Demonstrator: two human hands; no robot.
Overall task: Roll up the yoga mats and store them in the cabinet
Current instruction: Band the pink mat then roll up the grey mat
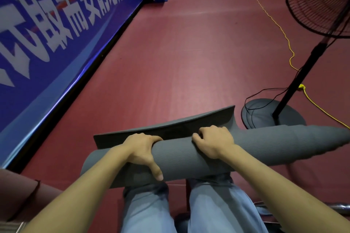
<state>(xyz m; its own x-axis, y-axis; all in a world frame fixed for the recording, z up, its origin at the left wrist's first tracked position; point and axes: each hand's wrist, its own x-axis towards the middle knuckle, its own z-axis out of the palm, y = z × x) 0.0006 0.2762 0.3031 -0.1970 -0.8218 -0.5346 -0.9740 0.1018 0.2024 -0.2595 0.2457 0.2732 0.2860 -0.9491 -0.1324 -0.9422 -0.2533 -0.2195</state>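
White Chinese chars, illegible, on blue banner (56, 39)

Grey yoga mat (189, 159) nearly rolled, lying across knees in blue trousers (214, 206). Left hand (141, 150) and right hand (214, 143) clamped over roll, fingers curled on its far side. Beyond grip, loose flap (166, 125) on red floor (180, 53). Right of grip, fan base (265, 114). Far left, blue banner (47, 34).
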